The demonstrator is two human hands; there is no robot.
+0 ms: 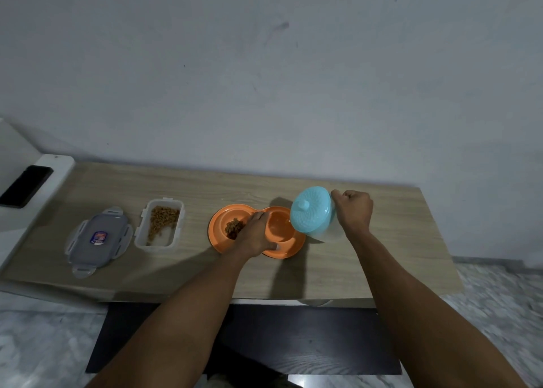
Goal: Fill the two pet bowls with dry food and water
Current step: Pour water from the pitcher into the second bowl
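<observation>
An orange double pet bowl (217,235) sits on the wooden table. Its left bowl holds brown dry food (234,228). Its right bowl (279,229) shows an orange, glossy inside. My left hand (255,235) rests on the middle ridge of the double bowl, gripping it. My right hand (354,210) is closed on the handle of a clear jug with a light blue lid (313,213). The jug is tilted left, its lid edge over the right bowl's rim.
An open clear container with dry food (160,226) stands left of the bowls. Its grey clip lid (98,241) lies further left. A black phone (26,185) lies on a white surface at the far left. A wall runs behind the table.
</observation>
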